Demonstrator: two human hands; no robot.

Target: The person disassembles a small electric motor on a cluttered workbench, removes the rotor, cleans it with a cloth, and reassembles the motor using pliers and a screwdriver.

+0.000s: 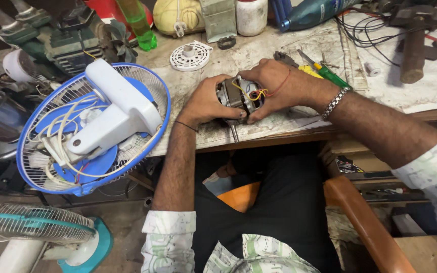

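I hold a small fan motor [238, 96] with yellow, red and blue wires between both hands, at the near edge of the worn workbench [259, 45]. My left hand [206, 103] cups its left side. My right hand [274, 86] wraps over the top and right side, a red thread and a metal bracelet on that wrist. The motor's shaft [234, 133] points down over the bench edge toward me.
A blue and white fan [94, 126] lies face down at the left, half on the bench. A white round plastic cover [190, 55], screwdrivers [324, 71], a hammer [413, 50], bottles and black wires crowd the back. A teal fan [36, 232] stands on the floor.
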